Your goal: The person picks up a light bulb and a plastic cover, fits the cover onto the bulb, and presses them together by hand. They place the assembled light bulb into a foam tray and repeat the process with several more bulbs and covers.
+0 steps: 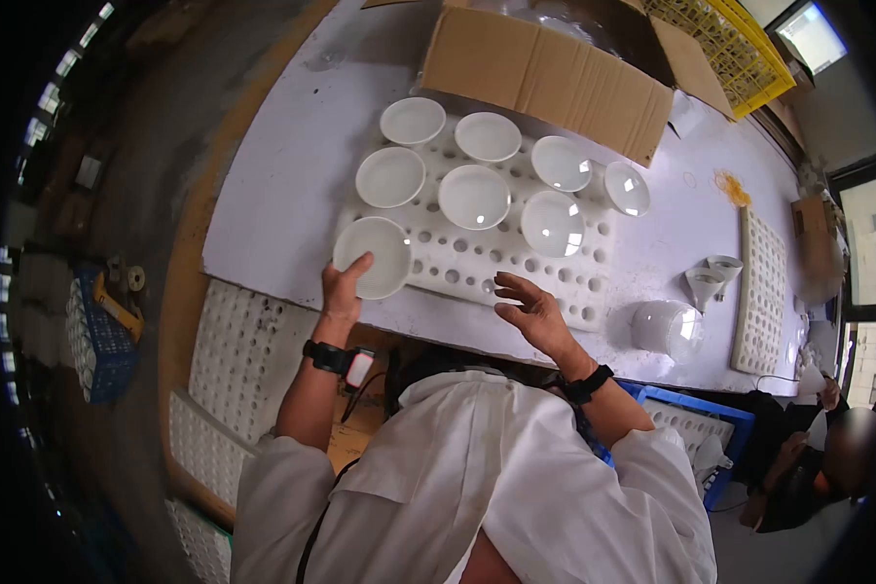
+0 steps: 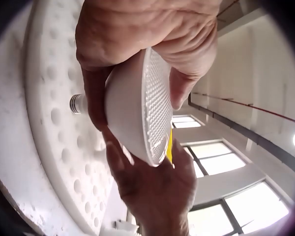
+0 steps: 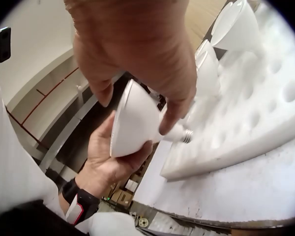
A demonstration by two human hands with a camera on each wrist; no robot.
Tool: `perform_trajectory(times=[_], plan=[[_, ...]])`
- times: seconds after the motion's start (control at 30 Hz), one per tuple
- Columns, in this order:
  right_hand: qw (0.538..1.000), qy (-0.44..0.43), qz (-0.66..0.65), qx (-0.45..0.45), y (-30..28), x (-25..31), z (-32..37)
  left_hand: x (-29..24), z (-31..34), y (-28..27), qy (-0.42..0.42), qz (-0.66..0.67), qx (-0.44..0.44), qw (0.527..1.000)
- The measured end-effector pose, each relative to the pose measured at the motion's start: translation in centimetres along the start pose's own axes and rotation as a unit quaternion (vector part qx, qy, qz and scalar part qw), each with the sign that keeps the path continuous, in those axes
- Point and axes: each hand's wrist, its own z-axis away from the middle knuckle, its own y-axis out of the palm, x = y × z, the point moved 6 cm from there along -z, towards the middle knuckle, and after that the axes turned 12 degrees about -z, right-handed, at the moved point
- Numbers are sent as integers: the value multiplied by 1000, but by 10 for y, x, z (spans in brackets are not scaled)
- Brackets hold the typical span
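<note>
A white reflector light bulb [image 1: 372, 258] with a dimpled lens and a metal screw base is in my left hand [image 1: 341, 290], over the front left corner of a white foam tray [image 1: 457, 282]. In the left wrist view, the fingers and thumb grip the sides of its cone [image 2: 125, 105]; its base [image 2: 77, 103] sticks out toward the foam. My right hand [image 1: 537, 319] hovers by the tray's front edge, fingers loosely spread and holding nothing. Several similar bulbs [image 1: 474, 198] stand lens-up in the tray's holes behind the hands.
Behind the tray stands an open cardboard box [image 1: 545, 73], with a yellow crate [image 1: 749, 58] beyond. To the right are loose bulbs [image 1: 705, 286], a rounded white object [image 1: 667, 329] and another foam tray [image 1: 761, 292]. A person [image 1: 788, 467] sits at the far right, near a blue crate [image 1: 701, 401].
</note>
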Motion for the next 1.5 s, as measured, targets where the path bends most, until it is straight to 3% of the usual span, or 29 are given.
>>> perform_trajectory(times=[0.07,0.2,0.27,0.37,0.5,0.57,0.63,0.73,0.77,0.83,0.87,1.03,1.1,1.2,1.23,1.3,1.33,1.43,1.47,1.5], plan=[[997,22,-3,-78,-38,-11,13,8,-15,-19,-19,-45,-38,998],[983,-12,-31,-181,-82,17,51,23,-32,-17,-77,6,-10,997],[976,-79,-43,-198,-95,44,70,32,-42,-24,-91,-11,-7,996],[938,-159,-30,-306,-147,80,118,38,-47,-35,-92,-5,-9,996],[839,-249,68,-480,-240,104,203,21,-15,-25,-79,50,-58,994],[806,-186,179,-532,-303,85,229,32,-8,-33,-91,100,-49,990],[805,-142,164,-552,-357,60,240,41,9,-47,-117,141,-181,966],[786,-6,315,-532,-413,35,239,70,32,-61,-168,72,-183,966],[788,-6,313,-530,-428,26,236,81,38,-65,-166,72,-186,966],[785,73,403,-465,-442,18,219,100,51,-50,-224,-35,-88,970],[801,110,373,-455,-451,10,212,105,57,-50,-223,-35,-96,969],[802,10,440,-405,-476,-14,170,66,92,38,-195,-234,21,952],[800,111,444,-387,-475,-19,160,56,97,61,-193,-267,28,944],[788,92,470,-388,-473,-23,160,46,97,100,-146,-321,121,928],[787,89,472,-386,-469,-21,163,43,97,109,-145,-325,115,928],[802,78,432,-405,-486,-35,177,39,99,141,-111,-349,221,904],[826,99,350,-431,-472,-17,190,34,100,151,-111,-351,218,904],[795,-49,302,-524,-438,29,228,27,110,202,-108,-327,341,875],[793,-48,302,-526,-419,45,235,25,115,221,-101,-310,383,864],[821,-90,230,-515,-389,62,237,19,122,244,-82,-317,428,842]])
